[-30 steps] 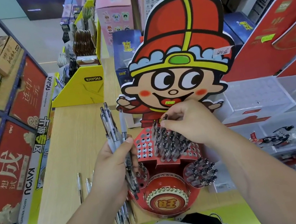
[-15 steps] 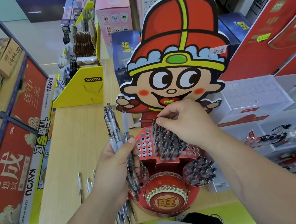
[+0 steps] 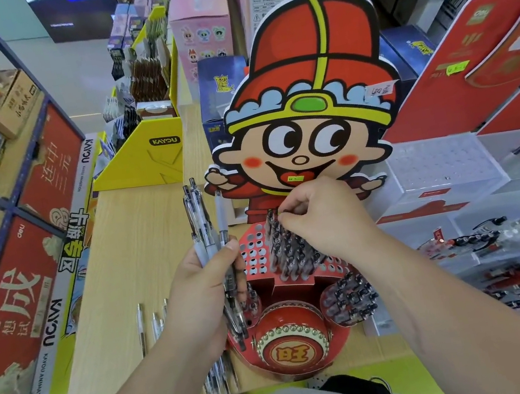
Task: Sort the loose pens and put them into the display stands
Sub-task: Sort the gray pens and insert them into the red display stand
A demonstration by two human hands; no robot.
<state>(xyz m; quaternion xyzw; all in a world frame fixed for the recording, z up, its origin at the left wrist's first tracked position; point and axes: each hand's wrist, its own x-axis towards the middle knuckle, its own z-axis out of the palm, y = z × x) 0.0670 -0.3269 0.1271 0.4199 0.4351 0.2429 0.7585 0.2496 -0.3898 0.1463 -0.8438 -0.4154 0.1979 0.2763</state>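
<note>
At the near edge of the table (image 3: 131, 251) stands the red pen stand (image 3: 261, 254). The left hand (image 3: 200, 301) is curled round a bunch of pens (image 3: 202, 219). The right hand (image 3: 327, 220) pinches the top of one pen (image 3: 273, 227) stuck in the stand at its back.

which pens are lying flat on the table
The few clear pens on the table, left of the left hand. The rest are gripped as a bunch in that hand or standing in the red stand.
</note>
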